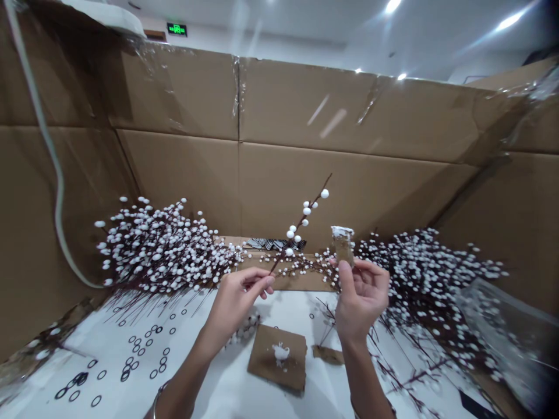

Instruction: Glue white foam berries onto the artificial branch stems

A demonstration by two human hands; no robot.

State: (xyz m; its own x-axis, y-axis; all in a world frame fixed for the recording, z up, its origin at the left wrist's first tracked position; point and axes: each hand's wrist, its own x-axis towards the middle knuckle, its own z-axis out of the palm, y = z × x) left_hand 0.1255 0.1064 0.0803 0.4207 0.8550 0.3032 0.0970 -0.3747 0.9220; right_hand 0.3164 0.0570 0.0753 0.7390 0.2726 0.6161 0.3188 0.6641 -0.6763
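White table (227, 396), sprig (290, 234) apparently in left fingers (257, 278)

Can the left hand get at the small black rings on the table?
Probably yes: the left hand holds a berry stem, but the small black rings lie close by on the table, with nothing in between.

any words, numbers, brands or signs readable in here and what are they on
A lit green sign high on the far wall, above the cardboard panels: its characters are too small and blurred to read. No other readable text shows.
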